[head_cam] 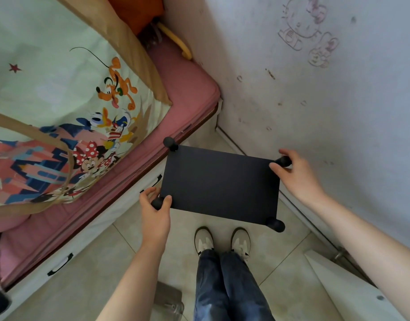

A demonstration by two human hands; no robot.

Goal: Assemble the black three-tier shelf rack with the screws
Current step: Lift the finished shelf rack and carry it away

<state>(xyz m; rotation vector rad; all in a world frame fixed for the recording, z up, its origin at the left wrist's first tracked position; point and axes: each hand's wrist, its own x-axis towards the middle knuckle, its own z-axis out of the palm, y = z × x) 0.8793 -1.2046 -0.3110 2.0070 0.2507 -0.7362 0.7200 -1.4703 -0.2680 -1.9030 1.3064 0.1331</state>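
- The black shelf rack (220,184) stands on the tiled floor (280,258) between bed (185,89) and wall (315,100), its long axis running left to right.
- Left hand (156,214) grips the near-left corner knob (158,202); right hand (296,174) grips the far-right knob (283,161).
- The top panel hides the lower tiers; screws cannot be made out.

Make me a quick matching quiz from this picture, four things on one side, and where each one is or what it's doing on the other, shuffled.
Things:
1. left hand
2. right hand
3. cartoon blanket
4. shoes

Places or states:
A. on the tiled floor, below the black shelf panel
B. spread over the pink mattress
C. grips the knob at the panel's corner nearest the wall
D. grips the knob at the panel's corner nearest the bed

Pairs: 1-D, 2-C, 3-B, 4-A
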